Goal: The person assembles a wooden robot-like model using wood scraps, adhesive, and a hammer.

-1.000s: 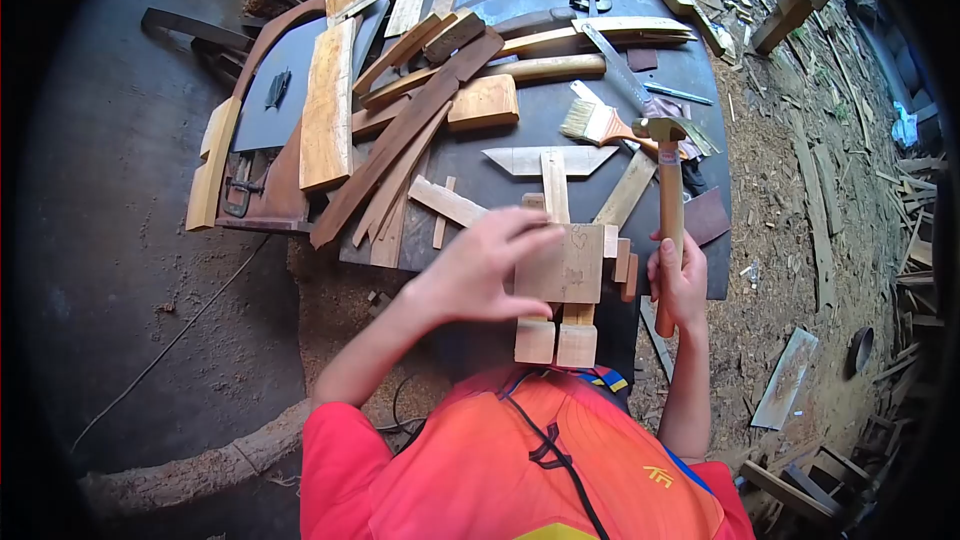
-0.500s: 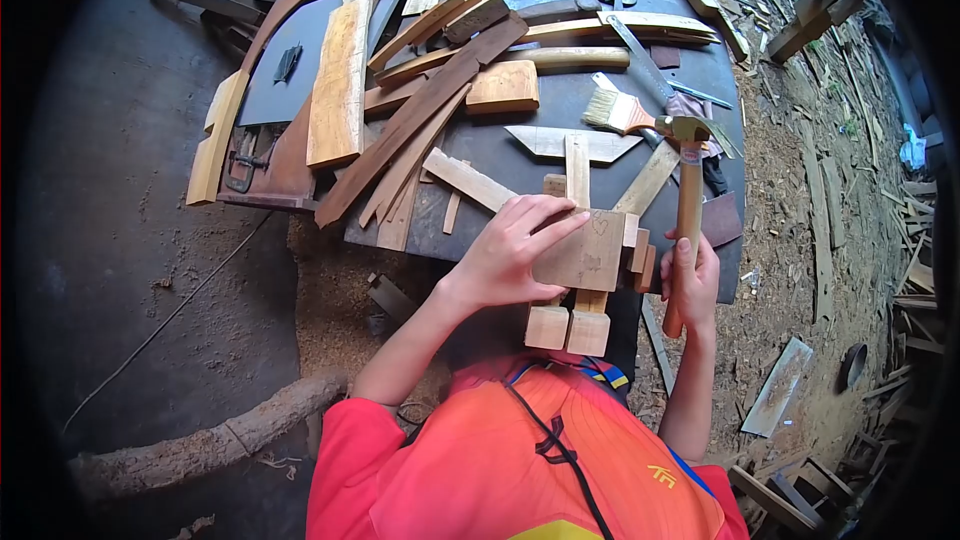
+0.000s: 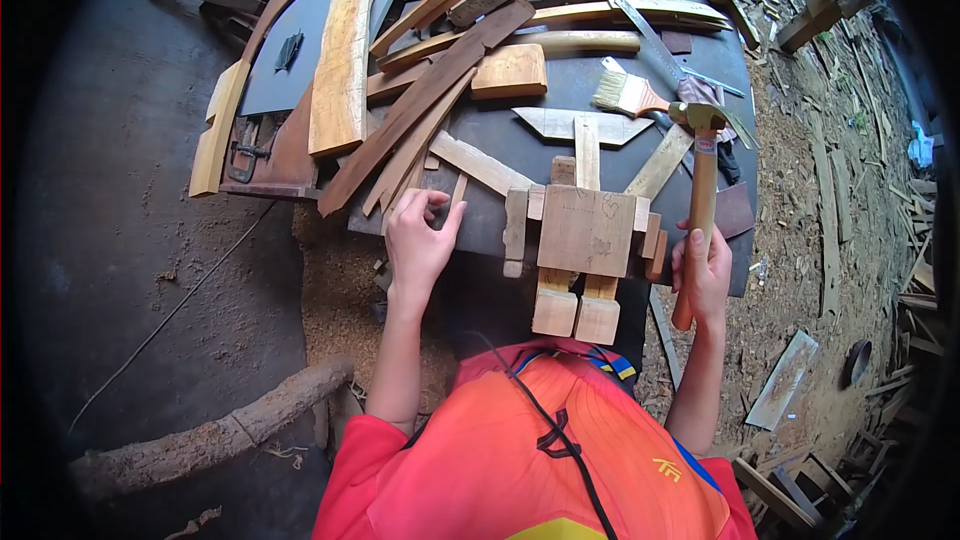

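Note:
My right hand [image 3: 703, 272] is wrapped round the wooden handle of a claw hammer [image 3: 703, 180], its head pointing away from me. A wooden figure [image 3: 585, 230] lies at the table's near edge, to the left of the hammer. It has a square body block with pencil marks, two leg blocks [image 3: 597, 320] jutting over the edge and small side pieces [image 3: 515, 230]. Off to the figure's left, my left hand [image 3: 420, 240] is raised with fingers bent and thumb apart. Nothing shows in it. A thin wooden strip [image 3: 459, 188] lies just beyond its thumb.
On the dark table [image 3: 400, 230] lie a paintbrush [image 3: 628, 93], a pale pointed wood piece [image 3: 580, 127], a thick wood block [image 3: 508, 72] and a heap of dark planks [image 3: 430, 110]. A C-clamp [image 3: 246, 154] sits at the left. A log [image 3: 220, 425] lies on the floor.
My left hand has let go of the figure's body block and moved left. The body block and left side piece now show fully. My right hand still holds the hammer.

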`<state>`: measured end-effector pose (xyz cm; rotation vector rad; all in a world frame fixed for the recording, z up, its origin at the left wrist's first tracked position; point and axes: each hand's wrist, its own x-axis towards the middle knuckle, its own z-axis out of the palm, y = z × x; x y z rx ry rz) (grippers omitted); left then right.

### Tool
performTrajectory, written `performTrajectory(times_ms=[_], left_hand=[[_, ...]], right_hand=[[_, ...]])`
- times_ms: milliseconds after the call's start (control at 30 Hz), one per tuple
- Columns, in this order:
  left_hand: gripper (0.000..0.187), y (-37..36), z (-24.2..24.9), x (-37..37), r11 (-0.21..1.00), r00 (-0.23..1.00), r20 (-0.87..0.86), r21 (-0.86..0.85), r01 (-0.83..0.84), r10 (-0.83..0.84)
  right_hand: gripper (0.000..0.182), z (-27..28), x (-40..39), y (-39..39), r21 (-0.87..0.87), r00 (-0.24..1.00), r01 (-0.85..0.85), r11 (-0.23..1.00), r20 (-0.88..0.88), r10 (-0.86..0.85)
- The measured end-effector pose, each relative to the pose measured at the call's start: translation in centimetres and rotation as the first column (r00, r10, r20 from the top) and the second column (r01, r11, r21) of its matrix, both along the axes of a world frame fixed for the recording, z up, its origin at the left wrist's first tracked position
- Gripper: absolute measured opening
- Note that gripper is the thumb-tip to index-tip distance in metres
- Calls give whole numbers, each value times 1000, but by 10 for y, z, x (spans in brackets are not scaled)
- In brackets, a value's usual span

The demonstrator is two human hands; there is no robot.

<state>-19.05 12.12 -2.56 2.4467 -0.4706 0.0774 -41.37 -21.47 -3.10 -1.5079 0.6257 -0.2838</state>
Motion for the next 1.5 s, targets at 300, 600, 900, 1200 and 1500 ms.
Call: performTrajectory(times_ms=[300, 600, 900, 1200, 1500], left_hand=[[20, 8, -7, -10, 998, 995, -97, 67, -21, 28], [15, 36, 18, -24, 977, 981, -37, -85, -195, 193], [46, -35, 51, -29, 972, 975, 88, -103, 212, -203], [84, -99, 53, -38, 665, 665, 25, 4, 747, -747], [97, -108, 44, -25, 637, 640, 80, -53, 769, -765]], right_hand=[[41, -2, 0, 1, 6, 1000, 6, 1000, 17, -6], [41, -1, 0, 1, 15, 1000, 5, 1000, 29, -6], [40, 1, 0, 1, 18, 999, -5, 1000, 34, 5], [38, 0, 0, 1, 32, 999, 7, 999, 52, -9], [38, -1, 0, -1, 24, 998, -2, 1000, 62, 1]])
